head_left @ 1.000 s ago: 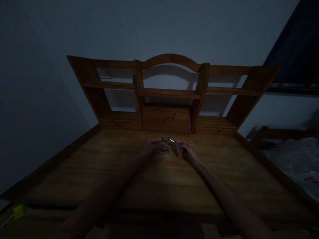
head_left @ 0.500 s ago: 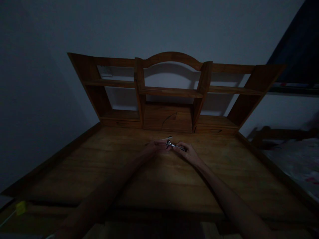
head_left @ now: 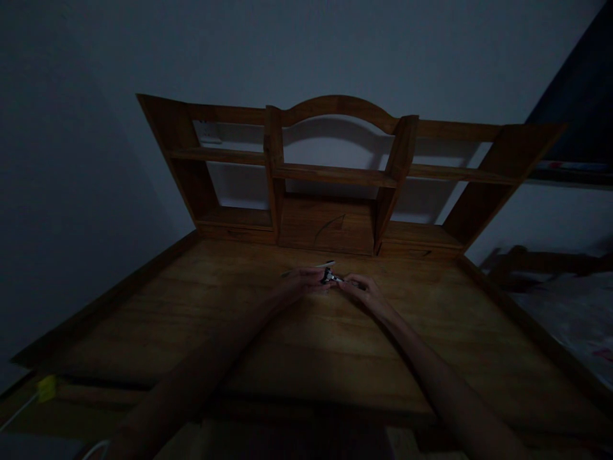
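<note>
Over the middle of the wooden desk [head_left: 306, 332], both my hands meet at a small silver and black razor [head_left: 334, 278]. My right hand [head_left: 364, 291] is closed around its handle, which points to the right. My left hand [head_left: 306, 278] closes on the razor's head end from the left, fingers pinched about it. Dim light blurs the detail there, and the fingers hide part of the head and handle. Just behind my left fingers lies a slender white stick with a dark tip [head_left: 326, 264]; its kind is too small to make out.
A wooden shelf unit [head_left: 335, 174] with an arched top stands along the desk's back edge. Raised rails [head_left: 527, 319] border the desk's sides. A yellow tag on a white cord [head_left: 46, 388] is at the front left. Patterned bedding [head_left: 569, 306] lies beyond the right side.
The view has shifted slightly, so the desk and shelves sit a little further right. Both hands stay on the razor; my right fingers now cover more of its handle.
</note>
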The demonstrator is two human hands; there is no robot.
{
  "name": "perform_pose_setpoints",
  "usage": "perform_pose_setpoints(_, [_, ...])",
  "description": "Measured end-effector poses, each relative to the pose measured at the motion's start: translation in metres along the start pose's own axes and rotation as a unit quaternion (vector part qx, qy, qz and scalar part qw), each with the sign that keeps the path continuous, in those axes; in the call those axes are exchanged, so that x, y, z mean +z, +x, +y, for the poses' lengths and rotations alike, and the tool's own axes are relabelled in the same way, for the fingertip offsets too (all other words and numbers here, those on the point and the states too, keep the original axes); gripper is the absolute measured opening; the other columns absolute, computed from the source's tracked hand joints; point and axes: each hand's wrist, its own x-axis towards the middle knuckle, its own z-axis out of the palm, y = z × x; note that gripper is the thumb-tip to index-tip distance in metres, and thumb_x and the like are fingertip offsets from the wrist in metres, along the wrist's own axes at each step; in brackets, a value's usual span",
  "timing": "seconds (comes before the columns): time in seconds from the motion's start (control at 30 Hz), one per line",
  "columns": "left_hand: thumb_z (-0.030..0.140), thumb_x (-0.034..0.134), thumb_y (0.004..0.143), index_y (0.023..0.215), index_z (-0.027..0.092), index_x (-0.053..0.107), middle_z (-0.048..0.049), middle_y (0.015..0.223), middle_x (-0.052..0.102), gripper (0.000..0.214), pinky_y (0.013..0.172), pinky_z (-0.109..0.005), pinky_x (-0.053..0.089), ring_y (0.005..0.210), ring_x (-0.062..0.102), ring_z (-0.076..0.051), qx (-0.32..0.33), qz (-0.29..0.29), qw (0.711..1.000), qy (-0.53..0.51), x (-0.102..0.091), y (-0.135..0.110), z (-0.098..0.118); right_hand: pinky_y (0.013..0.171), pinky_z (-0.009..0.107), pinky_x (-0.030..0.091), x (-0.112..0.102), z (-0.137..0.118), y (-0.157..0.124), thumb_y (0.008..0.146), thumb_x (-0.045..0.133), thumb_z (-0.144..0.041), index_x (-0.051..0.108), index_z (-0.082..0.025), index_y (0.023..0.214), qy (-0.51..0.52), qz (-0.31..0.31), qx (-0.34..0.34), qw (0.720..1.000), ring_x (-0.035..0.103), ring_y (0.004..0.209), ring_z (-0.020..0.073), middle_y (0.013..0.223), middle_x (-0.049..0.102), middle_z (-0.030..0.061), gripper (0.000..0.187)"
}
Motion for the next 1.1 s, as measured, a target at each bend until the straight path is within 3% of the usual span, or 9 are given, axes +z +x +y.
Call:
perform_pose_setpoints(0.2, [0.023, 0.068, 0.079, 0.11, 0.006, 0.066, -0.0169, 0.119, 0.059, 0.035, 0.105, -0.04, 0.039, 0.111, 0.058, -0.027, 0.014, -0.002, 1.0, -0.004, 0.001, -0.001, 0.001, 0.051, 0.025, 0.021, 0.0, 0.0, -0.001, 0.084, 0.065, -0.048, 0.066, -0.015, 0.083, 0.003, 0.01, 0.0, 1.0, 0.036, 0.058, 0.0114, 0.063, 0.045, -0.0006, 0.034])
perform_pose_setpoints(0.53, [0.026, 0.069, 0.078, 0.11, 0.008, 0.067, -0.0161, 0.122, 0.058, 0.037, 0.105, -0.038, 0.039, 0.111, 0.058, -0.028, -0.001, -0.006, 1.0, 0.007, 0.005, -0.004, 0.007, 0.056, 0.026, 0.028, 0.001, -0.005, -0.001, 0.086, 0.063, -0.047, 0.068, -0.016, 0.086, -0.02, 0.012, -0.029, 0.999, 0.046, 0.065, 0.0147, 0.075, 0.057, 0.0024, 0.032])
perform_pose_setpoints(1.1, [0.027, 0.072, 0.076, 0.11, 0.009, 0.067, -0.0167, 0.12, 0.059, 0.039, 0.102, -0.037, 0.04, 0.107, 0.06, -0.026, 0.0, 0.0, 1.0, -0.001, 0.003, -0.003, 0.006, 0.054, 0.026, 0.025, 0.003, -0.012, -0.004, 0.085, 0.064, -0.046, 0.069, -0.016, 0.083, -0.02, 0.034, -0.036, 0.999, 0.042, 0.061, 0.0134, 0.068, 0.054, 0.001, 0.03])
